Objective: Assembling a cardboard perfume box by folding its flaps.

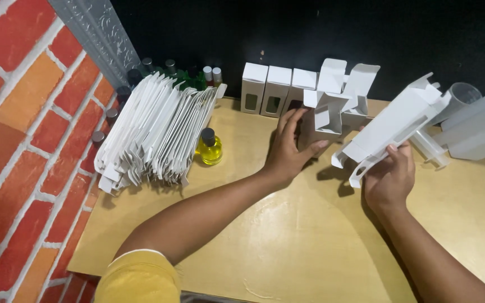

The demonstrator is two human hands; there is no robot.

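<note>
We noted our left hand (287, 151) with fingers spread against an open-flapped white carton (325, 115) standing on the tan table (287, 241). Our right hand (389, 179) gripped a tilted, unfolded white carton (394, 126). Flat carton blanks (152, 132) were stacked left, beside a small yellow bottle (210, 147).

One head camera, looking steeply down over the person's own arms.

It sits above the near edge of the surface (287, 247) and faces forward to the dark far wall (287, 28), close enough that both forearms enter from the bottom of the frame. The left hand (288, 150) and right hand (389, 178) lie just right of centre. A brick wall (23, 140) fills the left side, running slantwise, so the view is turned a little. The surface's far right runs out of frame. There is no second view to share any part.
</note>
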